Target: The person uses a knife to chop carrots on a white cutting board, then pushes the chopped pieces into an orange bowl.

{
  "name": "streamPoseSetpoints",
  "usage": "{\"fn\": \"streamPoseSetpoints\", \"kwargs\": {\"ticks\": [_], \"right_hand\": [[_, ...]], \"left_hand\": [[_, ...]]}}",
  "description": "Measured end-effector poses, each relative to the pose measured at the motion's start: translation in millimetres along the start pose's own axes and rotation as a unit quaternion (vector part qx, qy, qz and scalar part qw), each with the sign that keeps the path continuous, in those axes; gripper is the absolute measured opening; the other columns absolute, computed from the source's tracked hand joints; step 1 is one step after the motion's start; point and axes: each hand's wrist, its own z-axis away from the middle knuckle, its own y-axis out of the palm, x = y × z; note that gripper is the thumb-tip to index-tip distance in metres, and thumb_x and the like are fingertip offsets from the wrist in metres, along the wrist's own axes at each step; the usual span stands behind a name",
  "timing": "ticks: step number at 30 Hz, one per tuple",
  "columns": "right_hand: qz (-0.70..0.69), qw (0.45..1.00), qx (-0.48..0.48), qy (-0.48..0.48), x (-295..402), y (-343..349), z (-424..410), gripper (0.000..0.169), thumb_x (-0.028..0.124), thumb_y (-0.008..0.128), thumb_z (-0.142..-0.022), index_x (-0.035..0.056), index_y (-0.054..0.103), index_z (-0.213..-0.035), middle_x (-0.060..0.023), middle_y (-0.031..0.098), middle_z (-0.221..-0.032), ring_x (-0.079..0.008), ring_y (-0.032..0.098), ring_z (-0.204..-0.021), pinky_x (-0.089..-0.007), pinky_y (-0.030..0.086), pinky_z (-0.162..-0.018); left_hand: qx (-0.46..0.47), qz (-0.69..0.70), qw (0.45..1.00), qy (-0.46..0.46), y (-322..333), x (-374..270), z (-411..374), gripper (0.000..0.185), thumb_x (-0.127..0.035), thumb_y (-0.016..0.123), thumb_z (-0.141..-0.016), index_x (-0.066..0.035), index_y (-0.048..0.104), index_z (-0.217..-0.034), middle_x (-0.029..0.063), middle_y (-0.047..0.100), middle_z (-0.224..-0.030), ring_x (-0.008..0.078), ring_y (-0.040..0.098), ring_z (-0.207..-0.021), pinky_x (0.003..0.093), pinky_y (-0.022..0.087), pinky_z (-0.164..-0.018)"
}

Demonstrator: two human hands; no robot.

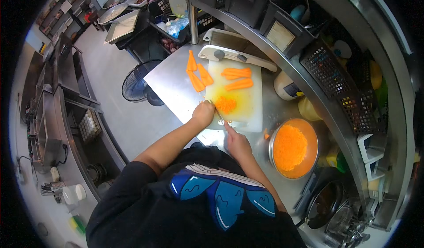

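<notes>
My right hand (238,143) grips the handle of a knife (220,116) at the near edge of a white cutting board (255,112). My left hand (202,112) is curled at the far end of the blade; whether its fingers pinch the blade is hidden. Beside the blade lies a small heap of finely chopped carrot (226,104) on a yellow-stained patch. Farther up the board rest peeled carrot pieces (237,73). More carrot pieces (204,75) lie on the steel table left of the board. To the right, a metal bowl (314,160) holds a mound of chopped carrot (290,147).
What looks like a mandoline slicer (232,54) lies across the board's far end. A jar (287,88) stands right of the board, under a steel shelf (228,14) with black bins (245,2). A black fan (139,82) stands beyond the table's left edge.
</notes>
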Motion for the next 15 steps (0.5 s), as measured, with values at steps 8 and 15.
{"fn": "streamPoseSetpoints", "kwargs": {"ticks": [8,15], "right_hand": [[-0.01,1.0,-0.008,-0.004,-1.4,0.0,5.9,0.042,0.018,0.044,-0.092,0.0228,0.05,-0.133,-0.0257,0.063,-0.075,-0.0438,0.063,-0.073,-0.0544,0.048,-0.069],[-0.027,1.0,-0.014,0.006,6.8,-7.9,9.2,0.041,0.016,0.05,-0.089,0.0229,0.056,-0.129,-0.0284,0.062,-0.079,-0.0443,0.062,-0.074,-0.0524,0.049,-0.069]], "left_hand": [[-0.021,0.038,0.999,0.002,0.8,-2.1,6.4,0.018,-0.008,0.054,-0.083,0.003,0.067,-0.089,0.0248,0.062,-0.094,0.0375,0.065,-0.087,0.0424,0.054,-0.076],[-0.041,-0.009,0.999,0.016,3.4,2.0,9.3,0.017,-0.008,0.055,-0.081,0.002,0.067,-0.086,0.0233,0.063,-0.092,0.036,0.066,-0.082,0.0409,0.055,-0.073]]}}
